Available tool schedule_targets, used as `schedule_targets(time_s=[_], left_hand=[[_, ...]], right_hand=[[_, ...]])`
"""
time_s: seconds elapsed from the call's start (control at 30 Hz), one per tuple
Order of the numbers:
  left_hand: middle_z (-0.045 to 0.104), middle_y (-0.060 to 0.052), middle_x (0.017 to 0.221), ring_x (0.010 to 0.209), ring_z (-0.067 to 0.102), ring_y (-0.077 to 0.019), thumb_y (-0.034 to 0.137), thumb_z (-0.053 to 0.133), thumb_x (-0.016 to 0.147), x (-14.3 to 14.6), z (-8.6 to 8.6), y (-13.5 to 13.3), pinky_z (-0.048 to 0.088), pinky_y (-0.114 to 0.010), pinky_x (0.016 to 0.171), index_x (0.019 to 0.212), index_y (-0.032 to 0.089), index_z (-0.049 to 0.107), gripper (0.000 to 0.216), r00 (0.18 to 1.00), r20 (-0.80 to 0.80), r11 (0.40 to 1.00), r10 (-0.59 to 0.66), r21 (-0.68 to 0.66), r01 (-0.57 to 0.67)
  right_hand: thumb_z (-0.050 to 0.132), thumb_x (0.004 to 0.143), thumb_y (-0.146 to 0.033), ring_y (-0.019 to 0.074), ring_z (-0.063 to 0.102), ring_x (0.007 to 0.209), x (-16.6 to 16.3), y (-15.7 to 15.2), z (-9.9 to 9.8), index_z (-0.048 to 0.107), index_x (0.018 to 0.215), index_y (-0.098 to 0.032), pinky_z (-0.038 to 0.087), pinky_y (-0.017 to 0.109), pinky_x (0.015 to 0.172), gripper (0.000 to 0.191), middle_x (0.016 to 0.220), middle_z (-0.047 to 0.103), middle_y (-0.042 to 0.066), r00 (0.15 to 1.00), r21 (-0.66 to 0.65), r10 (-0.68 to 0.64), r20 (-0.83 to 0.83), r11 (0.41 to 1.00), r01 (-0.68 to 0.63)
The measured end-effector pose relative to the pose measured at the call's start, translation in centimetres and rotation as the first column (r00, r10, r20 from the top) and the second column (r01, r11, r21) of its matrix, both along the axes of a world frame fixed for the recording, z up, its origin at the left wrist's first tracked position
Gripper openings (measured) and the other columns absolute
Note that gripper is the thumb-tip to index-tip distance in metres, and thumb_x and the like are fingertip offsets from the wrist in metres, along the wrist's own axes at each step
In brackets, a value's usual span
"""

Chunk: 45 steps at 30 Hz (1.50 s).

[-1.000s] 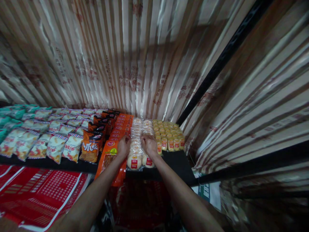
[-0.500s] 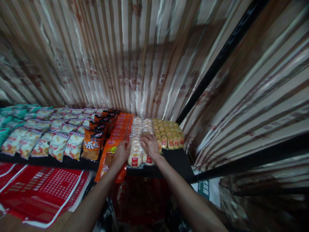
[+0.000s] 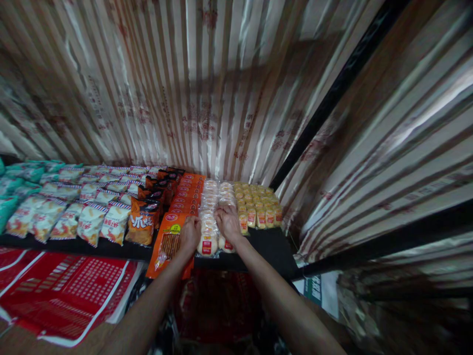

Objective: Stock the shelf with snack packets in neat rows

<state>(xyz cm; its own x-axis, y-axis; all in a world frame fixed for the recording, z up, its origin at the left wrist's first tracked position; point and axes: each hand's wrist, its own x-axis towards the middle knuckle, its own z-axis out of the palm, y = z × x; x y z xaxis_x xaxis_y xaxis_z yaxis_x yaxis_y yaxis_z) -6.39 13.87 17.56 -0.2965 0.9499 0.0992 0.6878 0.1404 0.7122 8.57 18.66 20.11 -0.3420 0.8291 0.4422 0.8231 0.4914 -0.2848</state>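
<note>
Front bun packs at shelf front edge are flanked by left hand and right hand, probably squaring the row; whether the fingers grip cannot be told.

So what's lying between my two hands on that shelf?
A row of clear-wrapped round buns with red labels runs between the left hand and the right hand, seen in the head view.
</note>
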Motion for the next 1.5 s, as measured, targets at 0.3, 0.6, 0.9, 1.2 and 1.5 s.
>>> schedule_targets(time_s=[0.3, 0.6, 0.9, 1.2, 1.5], left_hand=[[0.059, -0.003, 0.085, 0.082, 0.056, -0.0155, 0.013, 0.049, 0.082, 0.0, -0.8, -0.2, 0.041, -0.026, 0.077, 0.082, 0.018, 0.058, 0.010, 0.997, 0.081, 0.995, 0.008, 0.095, -0.016], [0.057, -0.002, 0.081, 0.082, 0.056, -0.0162, 0.017, 0.047, 0.082, 0.3, -1.3, -0.2, 0.043, -0.028, 0.078, 0.078, 0.018, 0.055, 0.010, 0.986, 0.161, 0.987, 0.043, 0.146, -0.066], [0.059, -0.003, 0.082, 0.083, 0.057, -0.0172, 0.017, 0.044, 0.083, 0.4, -1.3, -0.3, 0.045, -0.030, 0.079, 0.080, 0.018, 0.056, 0.012, 0.983, 0.171, 0.981, 0.065, 0.170, -0.095], [0.059, -0.009, 0.093, 0.091, 0.056, -0.0212, 0.021, 0.045, 0.085, 0.4, -0.1, -3.7, 0.044, -0.033, 0.083, 0.096, 0.015, 0.058, 0.018, 0.996, -0.012, 0.982, 0.085, 0.169, -0.081], [0.060, -0.011, 0.100, 0.096, 0.057, -0.0223, 0.015, 0.048, 0.082, 1.1, -1.1, -5.9, 0.044, -0.034, 0.086, 0.101, 0.013, 0.057, 0.021, 0.999, -0.021, 0.997, -0.032, 0.074, 0.033]], right_hand=[[0.051, 0.086, -0.023, 0.0227, 0.045, 0.099, 0.5, -0.7, -0.4, 0.068, 0.092, -0.017, 0.039, 0.036, 0.092, 0.018, 0.101, 0.062, 0.008, 0.997, 0.026, 0.047, -0.066, 0.999, -0.046], [0.059, 0.080, -0.020, 0.0239, 0.043, 0.106, 0.9, -1.7, -0.1, 0.069, 0.081, -0.019, 0.038, 0.038, 0.092, 0.010, 0.109, 0.059, 0.009, 0.997, -0.046, 0.058, -0.045, 0.997, -0.060], [0.053, 0.082, -0.017, 0.0247, 0.043, 0.109, 0.0, -1.3, 0.3, 0.068, 0.075, -0.017, 0.039, 0.039, 0.093, 0.017, 0.112, 0.061, 0.011, 0.997, -0.017, 0.050, -0.051, 0.999, -0.051], [0.053, 0.083, -0.018, 0.0246, 0.044, 0.105, 0.0, -1.0, 0.7, 0.069, 0.077, -0.016, 0.040, 0.038, 0.094, 0.017, 0.111, 0.062, 0.010, 0.997, 0.016, 0.074, -0.014, 0.997, -0.074], [0.055, 0.082, -0.017, 0.0235, 0.045, 0.107, 0.4, -1.1, 0.2, 0.068, 0.083, -0.017, 0.039, 0.039, 0.094, 0.014, 0.109, 0.062, 0.010, 0.995, -0.059, 0.089, -0.055, 0.994, -0.092]])
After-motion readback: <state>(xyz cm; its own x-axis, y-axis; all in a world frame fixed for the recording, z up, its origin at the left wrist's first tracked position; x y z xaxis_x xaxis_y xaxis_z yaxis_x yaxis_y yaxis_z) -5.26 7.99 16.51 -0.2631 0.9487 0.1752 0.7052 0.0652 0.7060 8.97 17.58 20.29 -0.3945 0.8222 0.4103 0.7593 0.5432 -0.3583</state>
